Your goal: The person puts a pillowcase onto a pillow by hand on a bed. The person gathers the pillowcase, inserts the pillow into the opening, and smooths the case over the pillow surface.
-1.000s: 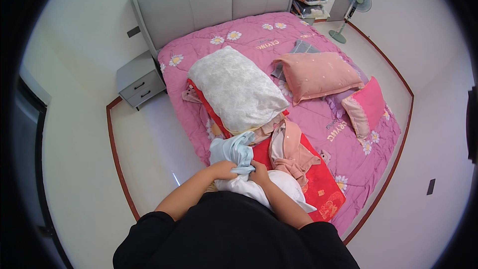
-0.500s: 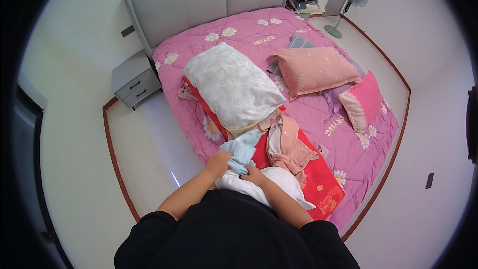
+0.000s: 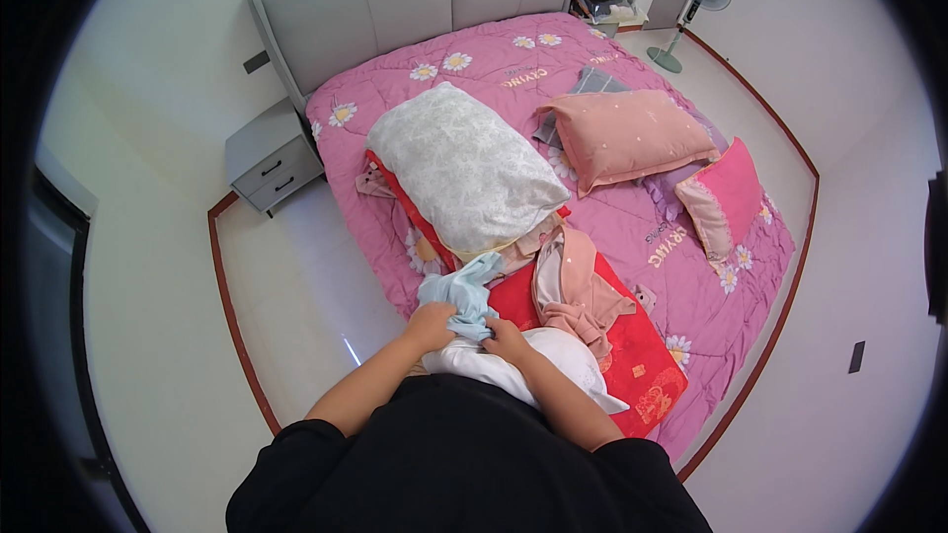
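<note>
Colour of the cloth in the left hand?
Light blue cloth; shows best in the head view.

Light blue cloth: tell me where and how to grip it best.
I'd grip the light blue cloth by its near edge, coming from the person's side, one hand toward each end, much as the left hand and right hand seem to. It is limp and bunched, and that edge faces the person, beside the white pillow.

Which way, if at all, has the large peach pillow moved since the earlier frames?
No: the peach pillow keeps its place relative to the grey headboard; the whole view shifted slightly.
</note>
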Motion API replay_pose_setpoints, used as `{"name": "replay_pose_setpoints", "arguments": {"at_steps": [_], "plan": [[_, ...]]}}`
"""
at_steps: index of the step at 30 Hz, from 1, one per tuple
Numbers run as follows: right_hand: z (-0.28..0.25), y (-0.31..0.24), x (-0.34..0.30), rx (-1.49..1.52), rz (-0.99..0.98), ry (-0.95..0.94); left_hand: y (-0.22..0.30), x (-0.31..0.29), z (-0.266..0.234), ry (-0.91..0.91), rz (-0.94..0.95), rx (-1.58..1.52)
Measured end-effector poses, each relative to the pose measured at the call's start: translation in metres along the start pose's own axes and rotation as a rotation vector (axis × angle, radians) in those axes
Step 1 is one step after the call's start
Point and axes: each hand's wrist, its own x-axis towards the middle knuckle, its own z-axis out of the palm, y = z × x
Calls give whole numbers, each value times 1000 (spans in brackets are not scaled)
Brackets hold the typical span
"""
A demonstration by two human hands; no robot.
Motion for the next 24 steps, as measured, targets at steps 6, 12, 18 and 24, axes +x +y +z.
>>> {"name": "replay_pose_setpoints", "arguments": {"at_steps": [6, 12, 18, 24], "plan": [[-11, 12, 6, 397, 115, -295, 2, 2, 6, 412, 318, -173], [-33, 7, 24, 871, 804, 157, -8, -2, 6, 227, 248, -46], [-37, 29, 64, 185, 531, 160, 23, 6, 3, 250, 414, -128], [-42, 16, 75, 476, 401, 415, 1, 4, 13, 391, 404, 0]]}}
